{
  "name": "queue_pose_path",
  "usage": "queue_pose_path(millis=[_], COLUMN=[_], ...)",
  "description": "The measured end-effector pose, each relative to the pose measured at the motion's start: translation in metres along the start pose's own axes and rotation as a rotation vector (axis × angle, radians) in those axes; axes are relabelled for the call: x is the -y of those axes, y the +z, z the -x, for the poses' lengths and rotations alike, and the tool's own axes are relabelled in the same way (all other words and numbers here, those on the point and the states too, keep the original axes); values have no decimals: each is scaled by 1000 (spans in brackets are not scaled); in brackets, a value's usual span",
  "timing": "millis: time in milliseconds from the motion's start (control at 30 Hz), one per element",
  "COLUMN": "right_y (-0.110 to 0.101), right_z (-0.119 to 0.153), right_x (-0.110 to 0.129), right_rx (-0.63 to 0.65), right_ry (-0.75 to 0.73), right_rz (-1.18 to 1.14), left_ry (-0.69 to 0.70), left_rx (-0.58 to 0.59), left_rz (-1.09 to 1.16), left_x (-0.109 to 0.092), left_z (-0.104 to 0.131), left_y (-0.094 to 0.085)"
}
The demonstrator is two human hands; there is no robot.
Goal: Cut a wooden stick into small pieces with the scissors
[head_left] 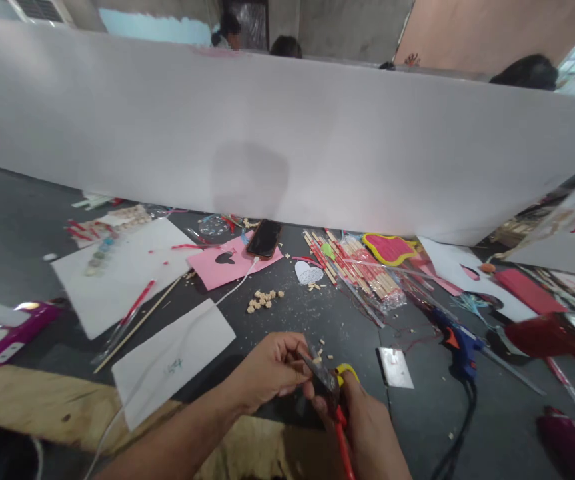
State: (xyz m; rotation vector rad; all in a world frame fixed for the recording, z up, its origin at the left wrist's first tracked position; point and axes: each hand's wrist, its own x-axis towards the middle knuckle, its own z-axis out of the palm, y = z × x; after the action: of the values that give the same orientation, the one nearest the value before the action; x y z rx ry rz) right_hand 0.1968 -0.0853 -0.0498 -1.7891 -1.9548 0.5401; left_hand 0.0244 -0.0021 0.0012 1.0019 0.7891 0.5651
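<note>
My right hand [360,417] is wrapped round a pair of cutters [324,381] with a dark metal head and red and yellow on the handles. Its jaws point up and left, towards my left hand [277,367]. The fingers of my left hand are pinched together right at the jaws; whatever they hold is too small and too covered to make out. Small pale cut bits [321,343] lie just beyond the jaws. Farther off, a loose pile of small wooden-looking pieces [264,300] rests on the dark table [287,320].
A phone [264,238] lies on pink paper [207,270], its white cable running left. Bundled sticks [367,267] lie at the back. On the right are a blue glue gun [462,350] and a red cylinder [550,333]. A white board [317,147] stands behind; heads show above it.
</note>
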Motion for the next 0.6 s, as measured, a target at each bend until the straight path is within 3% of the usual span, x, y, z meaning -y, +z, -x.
queue_pose_path(millis=[133, 233, 300, 400, 600], right_y=[1, 3, 4, 4, 3], right_z=[1, 0, 0, -1, 1], right_x=[0, 2, 5, 6, 0], right_rx=[-12, -14, -15, 0, -42], right_ry=[0, 23, 43, 74, 40], right_rz=[6, -2, 3, 20, 28], left_ry=[313, 438, 466, 382, -6], left_rx=[-268, -347, -370, -319, 17], left_rz=[-564, -921, -976, -733, -64], left_x=[1, 3, 4, 1, -6], left_z=[5, 9, 10, 10, 4], left_y=[5, 7, 8, 8, 1])
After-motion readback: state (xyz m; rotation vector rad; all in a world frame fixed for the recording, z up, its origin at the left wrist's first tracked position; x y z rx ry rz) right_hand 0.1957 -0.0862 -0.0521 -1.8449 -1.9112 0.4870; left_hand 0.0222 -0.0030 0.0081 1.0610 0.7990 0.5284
